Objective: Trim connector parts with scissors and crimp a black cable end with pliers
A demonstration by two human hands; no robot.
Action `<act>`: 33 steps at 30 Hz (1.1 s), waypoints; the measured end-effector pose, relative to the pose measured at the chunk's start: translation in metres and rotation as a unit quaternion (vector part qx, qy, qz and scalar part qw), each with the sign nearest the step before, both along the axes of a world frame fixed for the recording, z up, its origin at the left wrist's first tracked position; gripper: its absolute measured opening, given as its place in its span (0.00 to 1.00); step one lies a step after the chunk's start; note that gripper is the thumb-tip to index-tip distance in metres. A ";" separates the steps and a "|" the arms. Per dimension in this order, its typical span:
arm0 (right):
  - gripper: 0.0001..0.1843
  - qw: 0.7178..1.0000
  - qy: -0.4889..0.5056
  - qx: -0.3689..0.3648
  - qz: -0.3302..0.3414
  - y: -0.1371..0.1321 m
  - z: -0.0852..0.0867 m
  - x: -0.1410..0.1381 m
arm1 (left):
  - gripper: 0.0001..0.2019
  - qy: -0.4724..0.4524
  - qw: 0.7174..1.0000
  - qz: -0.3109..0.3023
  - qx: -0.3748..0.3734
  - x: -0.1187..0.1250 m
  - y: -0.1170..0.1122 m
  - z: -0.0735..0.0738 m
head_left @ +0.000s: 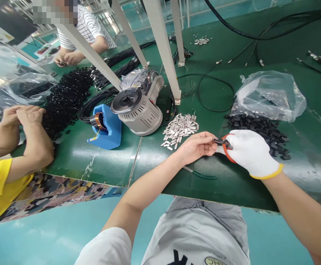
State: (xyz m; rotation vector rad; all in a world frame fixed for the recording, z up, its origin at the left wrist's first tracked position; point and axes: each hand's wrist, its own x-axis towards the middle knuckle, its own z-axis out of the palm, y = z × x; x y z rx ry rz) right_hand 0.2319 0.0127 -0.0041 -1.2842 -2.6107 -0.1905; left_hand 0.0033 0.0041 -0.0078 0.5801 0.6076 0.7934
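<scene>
Right hand (250,152): I'm gripping pliers (226,148), fully wrapped | left hand (200,147): I'm pinching a small piece (215,140), kind unclear | risk: pinch slipping, pliers' tip possibly nipping me

Orange-handled pliers (225,145) in the gloved right hand (249,151), dark nose toward the bare left hand (199,148)

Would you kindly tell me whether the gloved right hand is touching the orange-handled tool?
Touching. The head view shows the gloved right hand gripping the orange-handled tool, with no gap between glove and handle.
</scene>
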 end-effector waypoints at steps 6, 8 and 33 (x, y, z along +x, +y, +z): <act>0.12 1.000 -0.002 -0.013 0.009 0.000 0.000 -0.001 | 0.10 -0.024 0.999 -0.001 -0.042 0.001 0.000 -0.001; 0.13 1.000 -0.007 -0.015 0.009 0.000 0.001 -0.002 | 0.09 -0.031 0.998 0.000 -0.060 0.000 0.000 -0.001; 0.24 0.998 0.014 -0.059 -0.032 -0.008 -0.001 -0.010 | 0.14 0.001 0.994 0.073 0.076 0.011 -0.009 -0.002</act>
